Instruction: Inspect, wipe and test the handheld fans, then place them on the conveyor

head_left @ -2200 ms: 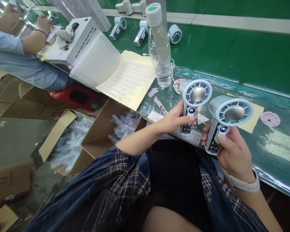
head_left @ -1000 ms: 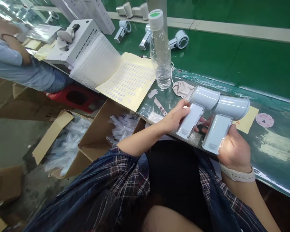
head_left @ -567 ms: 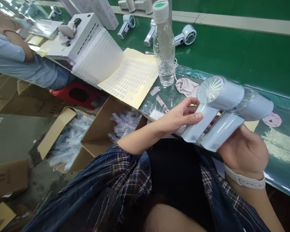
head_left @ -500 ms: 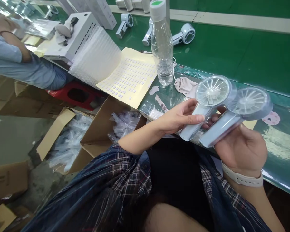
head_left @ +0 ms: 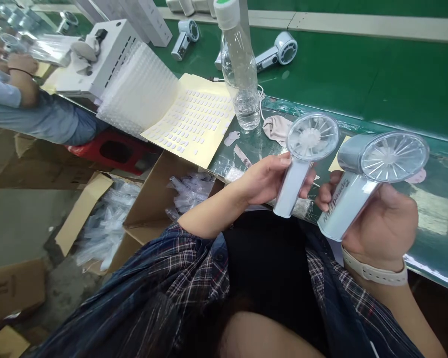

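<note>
My left hand is closed round the handle of a small pale-blue handheld fan, whose round grille faces up toward me. In my right hand is a second handheld fan, with dark lettering along its handle and a clear radial grille. The two fans are apart, side by side above the front edge of the bench. Behind the left one lies a crumpled beige cloth. A pale yellow paper shows partly between the fans.
A clear water bottle stands on the bench beside a yellow sticker sheet and bubble wrap. More fans lie on the green belt. Cardboard boxes with plastic pieces stand below; another person sits at left.
The fans, overlapping before, have moved apart. The right one has turned so that its lettering and side now show. The view has shifted slightly.
</note>
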Tool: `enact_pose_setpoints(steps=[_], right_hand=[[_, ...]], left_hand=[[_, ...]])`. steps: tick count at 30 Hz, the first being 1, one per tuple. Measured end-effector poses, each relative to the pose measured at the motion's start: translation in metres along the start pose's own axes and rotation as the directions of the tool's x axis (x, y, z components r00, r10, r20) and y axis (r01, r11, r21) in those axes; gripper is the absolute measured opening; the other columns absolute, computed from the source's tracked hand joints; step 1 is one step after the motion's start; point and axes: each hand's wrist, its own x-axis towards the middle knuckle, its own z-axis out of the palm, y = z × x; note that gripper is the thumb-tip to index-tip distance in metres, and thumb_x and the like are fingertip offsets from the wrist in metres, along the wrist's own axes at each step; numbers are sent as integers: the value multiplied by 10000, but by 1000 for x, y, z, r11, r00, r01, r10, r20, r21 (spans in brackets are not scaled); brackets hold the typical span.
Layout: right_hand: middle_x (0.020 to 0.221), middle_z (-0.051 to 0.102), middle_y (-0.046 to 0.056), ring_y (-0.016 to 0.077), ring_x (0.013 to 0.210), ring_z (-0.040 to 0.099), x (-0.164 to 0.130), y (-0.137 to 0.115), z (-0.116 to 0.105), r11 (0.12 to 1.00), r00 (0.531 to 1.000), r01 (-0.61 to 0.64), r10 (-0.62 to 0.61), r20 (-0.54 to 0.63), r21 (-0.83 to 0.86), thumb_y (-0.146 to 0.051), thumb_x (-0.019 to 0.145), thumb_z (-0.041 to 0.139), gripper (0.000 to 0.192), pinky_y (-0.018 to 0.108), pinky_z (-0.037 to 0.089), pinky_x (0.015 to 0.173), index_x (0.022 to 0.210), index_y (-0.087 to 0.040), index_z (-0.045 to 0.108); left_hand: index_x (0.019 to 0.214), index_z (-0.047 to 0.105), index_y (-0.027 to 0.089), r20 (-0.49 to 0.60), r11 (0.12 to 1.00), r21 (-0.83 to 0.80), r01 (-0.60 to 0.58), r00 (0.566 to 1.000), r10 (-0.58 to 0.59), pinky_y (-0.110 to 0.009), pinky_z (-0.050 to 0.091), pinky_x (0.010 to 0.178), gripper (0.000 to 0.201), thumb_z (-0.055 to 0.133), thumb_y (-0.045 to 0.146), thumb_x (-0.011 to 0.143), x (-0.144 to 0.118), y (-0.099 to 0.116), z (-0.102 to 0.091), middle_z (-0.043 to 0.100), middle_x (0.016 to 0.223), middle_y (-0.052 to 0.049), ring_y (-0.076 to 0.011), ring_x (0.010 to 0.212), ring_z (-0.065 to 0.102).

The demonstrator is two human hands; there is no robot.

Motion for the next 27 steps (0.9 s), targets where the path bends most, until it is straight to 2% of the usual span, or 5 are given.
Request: enact_pose_setpoints(steps=[5, 8, 16, 22, 27], right_hand=[[838, 699, 73, 287, 775, 710, -10, -3, -1, 998, 992, -28, 20, -128, -60, -554, 803, 851, 368, 408, 613, 551, 1000, -254, 772], [1000, 746, 113, 321, 855, 732, -16, -6, -1, 995, 986, -49, 34, -163, -91, -607, 776, 883, 423, 459, 640, 621, 996, -265, 767], [1027, 743, 83, 321, 863, 724, -24, -11, 8, 993, 981, -30, 8, -194, -115, -572, 787, 917, 421, 532, 666, 769, 1094, -322, 773], [966, 755, 80, 321, 815, 733, -24, -8, 7, 996, 986, -10, -5, -165, -89, -546, 819, 900, 406, 488, 636, 696, 1119, -309, 765], [884, 752, 46, 268, 773, 728, -17, -2, 0, 999, 986, 18, -26, -166, -50, -530, 795, 935, 379, 422, 667, 651, 1065, -294, 814]], left_hand=[[1084, 696, 197, 90, 982, -121, 143, 987, -133, -367, 421, 573, 726, 594, 766, 645, 0, -4, 6, 622, 800, -35, -147, 523, 481], [1199, 703, 187, 127, 967, -123, 225, 970, -209, -362, 342, 539, 873, 473, 826, 651, 0, -9, 6, 598, 796, -32, -121, 464, 391], [1314, 669, 173, 167, 923, -239, 301, 949, -267, -348, 146, 445, 880, 465, 764, 695, -2, -10, 9, 524, 756, 16, -79, 342, 223], [1315, 658, 170, 155, 930, -197, 311, 946, -284, -344, 126, 436, 973, 445, 885, 689, 1, -18, 3, 552, 778, 0, -72, 339, 219], [1136, 683, 182, 134, 958, -214, 191, 977, -165, -338, 287, 448, 735, 491, 763, 728, 2, -16, 6, 598, 793, -23, -111, 390, 351]])
